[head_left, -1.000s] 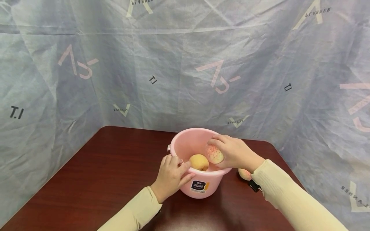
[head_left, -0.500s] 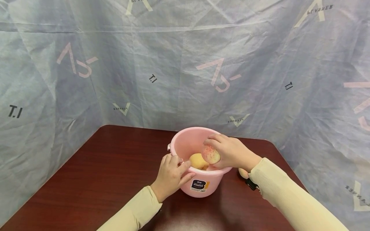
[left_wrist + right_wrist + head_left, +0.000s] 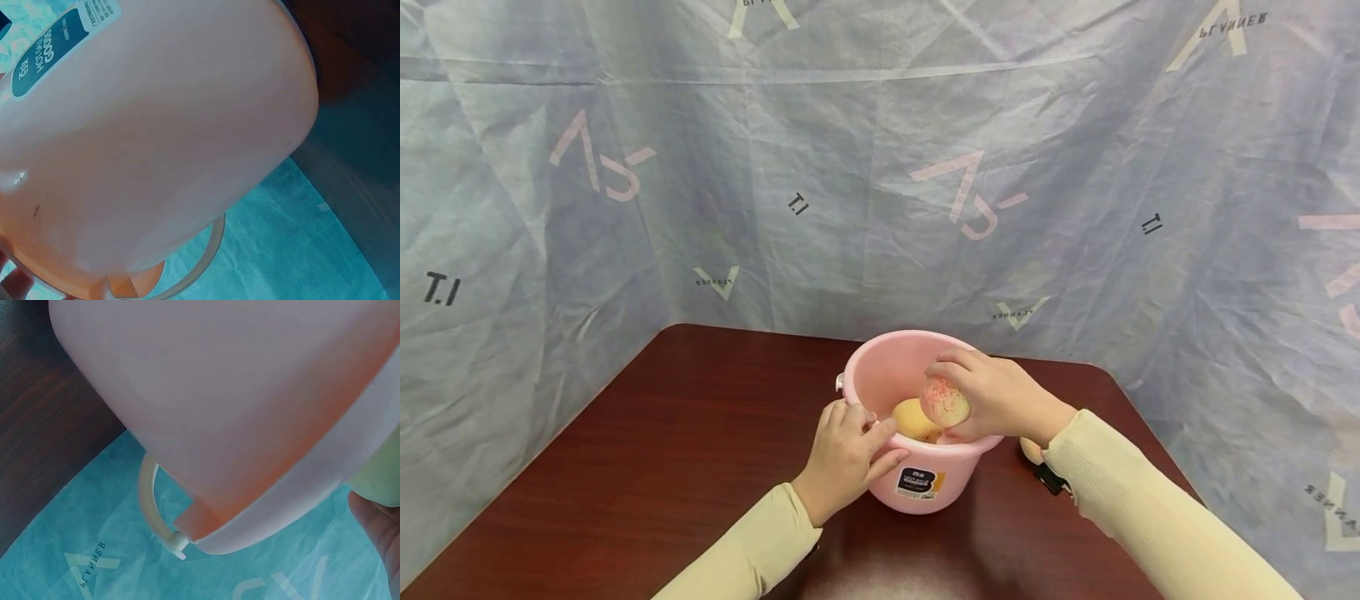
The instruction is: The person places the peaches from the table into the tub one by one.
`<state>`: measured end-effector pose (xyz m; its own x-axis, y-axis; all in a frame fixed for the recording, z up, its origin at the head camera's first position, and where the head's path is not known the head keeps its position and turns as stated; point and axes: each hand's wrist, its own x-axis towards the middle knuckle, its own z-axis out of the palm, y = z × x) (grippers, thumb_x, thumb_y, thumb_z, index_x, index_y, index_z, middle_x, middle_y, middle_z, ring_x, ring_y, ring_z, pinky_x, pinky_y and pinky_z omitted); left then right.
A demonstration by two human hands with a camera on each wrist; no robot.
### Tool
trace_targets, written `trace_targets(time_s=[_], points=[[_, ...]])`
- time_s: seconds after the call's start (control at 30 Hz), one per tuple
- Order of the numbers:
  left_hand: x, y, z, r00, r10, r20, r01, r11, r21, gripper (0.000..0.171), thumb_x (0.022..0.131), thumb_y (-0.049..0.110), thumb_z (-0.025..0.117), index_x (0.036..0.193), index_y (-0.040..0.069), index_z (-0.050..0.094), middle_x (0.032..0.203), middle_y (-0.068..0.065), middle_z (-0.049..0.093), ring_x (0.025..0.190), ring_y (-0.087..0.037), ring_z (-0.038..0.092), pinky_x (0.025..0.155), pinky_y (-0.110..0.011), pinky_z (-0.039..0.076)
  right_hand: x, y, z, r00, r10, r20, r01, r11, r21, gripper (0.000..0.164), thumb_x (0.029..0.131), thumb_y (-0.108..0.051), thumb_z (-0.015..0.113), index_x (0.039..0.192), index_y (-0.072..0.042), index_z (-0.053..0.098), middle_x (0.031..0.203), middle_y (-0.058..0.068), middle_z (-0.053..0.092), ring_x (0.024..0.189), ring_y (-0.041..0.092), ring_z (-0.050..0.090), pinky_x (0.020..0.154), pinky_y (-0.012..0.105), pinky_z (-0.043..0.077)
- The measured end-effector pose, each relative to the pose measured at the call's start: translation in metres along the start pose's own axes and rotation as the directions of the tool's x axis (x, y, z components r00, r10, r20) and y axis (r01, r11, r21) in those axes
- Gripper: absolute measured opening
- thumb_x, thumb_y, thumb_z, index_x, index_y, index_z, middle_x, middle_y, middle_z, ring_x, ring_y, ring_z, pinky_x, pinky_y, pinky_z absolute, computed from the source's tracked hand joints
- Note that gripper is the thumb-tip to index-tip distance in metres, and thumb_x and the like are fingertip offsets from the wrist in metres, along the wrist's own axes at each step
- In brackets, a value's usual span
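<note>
A pink bucket (image 3: 951, 487) with a dark label stands upright on the table. My left hand (image 3: 841, 458) grips its near left rim, fingers over the edge and thumb outside. With my right hand (image 3: 1000, 396) I hold a pink-speckled, pale yellow peach (image 3: 945, 404) in the bucket's mouth. Beside it inside the bucket is a round yellow fruit (image 3: 910, 418), partly hidden by the peach. In the right wrist view, the peach (image 3: 381, 472) and the right fingers show just past the rim. The left wrist view is mostly bucket wall (image 3: 175, 125).
Another pale peach (image 3: 1032, 451) lies on the dark red table (image 3: 715, 433), right of the bucket and partly behind my right wrist. The bucket's handle (image 3: 147, 494) hangs down outside. Grey printed cloth (image 3: 850, 167) encloses the table at the back and sides.
My right hand has moved slightly left with the peach, which now covers part of the yellow fruit. The left hand keeps its place on the rim.
</note>
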<state>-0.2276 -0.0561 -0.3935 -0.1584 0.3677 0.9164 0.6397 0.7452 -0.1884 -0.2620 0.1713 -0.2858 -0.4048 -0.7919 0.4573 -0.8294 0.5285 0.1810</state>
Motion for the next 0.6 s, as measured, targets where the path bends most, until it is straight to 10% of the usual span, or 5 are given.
trace_targets(time_s=[0.6], points=[[-0.0009,-0.0004,-0.0003,1.000,-0.015,0.020,0.015,1.000,-0.011,0.052,0.100,0.051,0.032,0.091,0.013,0.066,0.081,-0.005,0.047,0.073,-0.023,0.044,0.069,-0.038,0.038,0.0018,0.0017,0.0006,0.999,-0.032,-0.015,0.033,0.999,0.040,0.068,0.053,-0.035,0.089,0.110,-0.008,0.063,0.108,0.006,0.061,0.086,0.024,0.063,0.074,0.040,0.052]])
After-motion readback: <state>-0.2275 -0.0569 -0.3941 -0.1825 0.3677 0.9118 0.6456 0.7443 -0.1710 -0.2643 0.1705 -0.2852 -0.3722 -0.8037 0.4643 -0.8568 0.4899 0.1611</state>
